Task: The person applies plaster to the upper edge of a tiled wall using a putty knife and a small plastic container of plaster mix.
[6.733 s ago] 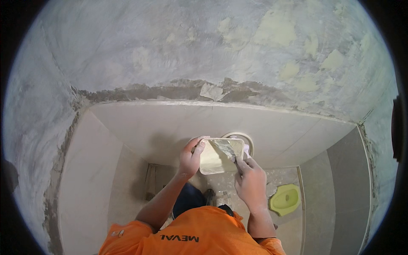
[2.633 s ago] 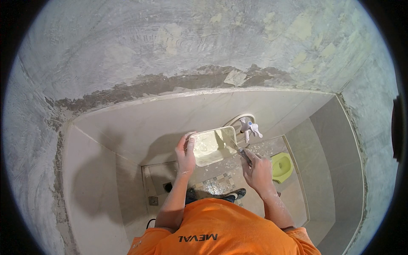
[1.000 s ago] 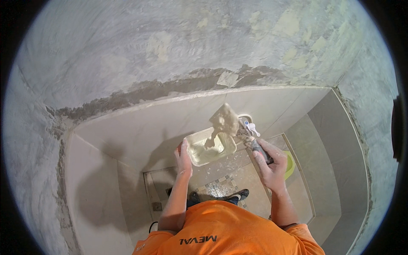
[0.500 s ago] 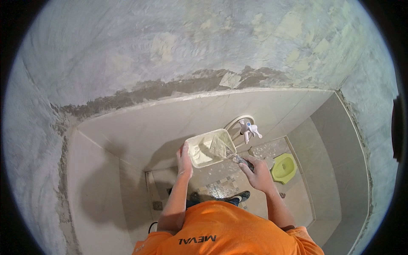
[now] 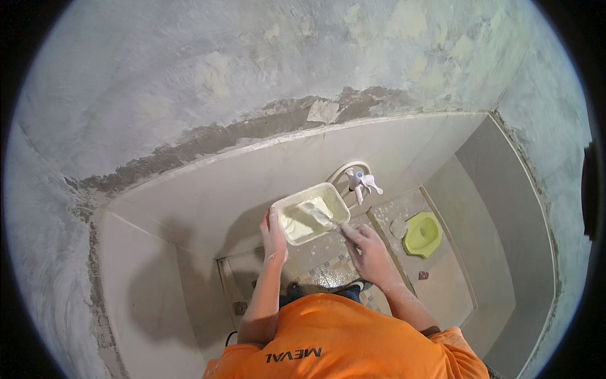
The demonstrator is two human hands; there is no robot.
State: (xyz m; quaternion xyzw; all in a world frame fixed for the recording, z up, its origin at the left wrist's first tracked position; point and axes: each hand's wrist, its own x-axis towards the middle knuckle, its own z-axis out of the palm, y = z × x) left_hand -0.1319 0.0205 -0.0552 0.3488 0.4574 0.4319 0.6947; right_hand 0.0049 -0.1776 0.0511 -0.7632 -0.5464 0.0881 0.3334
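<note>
A white rectangular tub with creamy putty inside is held up in front of me. My left hand grips it by its left side, fingers over the wall. My right hand is closed round the handle of a putty knife, whose blade lies tilted inside the tub over the putty. The handle is mostly hidden by my fingers. Both hands carry whitish smears.
Ahead, a skim-coated grey wall rises above light tiles, with a rough bare strip between them. A white tap with a hose projects near the tub. A green squat toilet is set in the floor at right.
The putty knife's blade has turned over and looks narrower, seen more edge-on. My right hand has rotated and come slightly left. The tub has shifted slightly left and up in the view.
</note>
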